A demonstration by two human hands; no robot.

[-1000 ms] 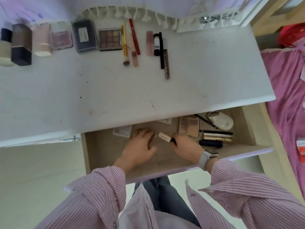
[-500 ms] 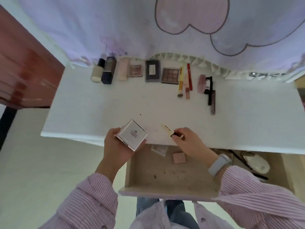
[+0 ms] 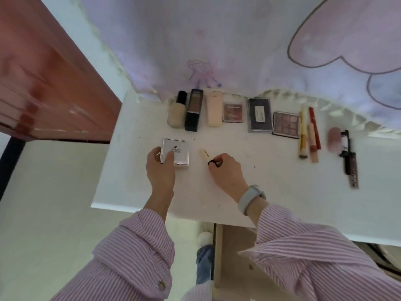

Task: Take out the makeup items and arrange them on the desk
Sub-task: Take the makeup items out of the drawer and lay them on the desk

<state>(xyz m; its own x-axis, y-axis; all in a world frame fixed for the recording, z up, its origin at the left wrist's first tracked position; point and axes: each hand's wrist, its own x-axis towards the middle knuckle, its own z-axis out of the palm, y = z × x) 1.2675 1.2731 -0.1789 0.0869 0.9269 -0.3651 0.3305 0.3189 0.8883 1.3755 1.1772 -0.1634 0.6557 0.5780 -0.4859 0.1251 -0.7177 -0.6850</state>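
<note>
Currently, head view: left hand (image 3: 160, 168) grips the white square compact (image 3: 175, 153) flat on the white desk (image 3: 271, 187), thumb on its lid. Right hand (image 3: 226, 170) pinches the black cap end of a cream concealer tube (image 3: 205, 155), tube lying on the desk just right of the compact. Far edge: row of foundation bottle (image 3: 176, 112), palettes (image 3: 286, 124), brushes (image 3: 302, 135), mascara (image 3: 348, 155)

The left hand (image 3: 160, 168) holds a white box (image 3: 175, 153) on the desk (image 3: 271, 192). The right hand (image 3: 226, 172) pinches a small stick (image 3: 205, 154).
</note>
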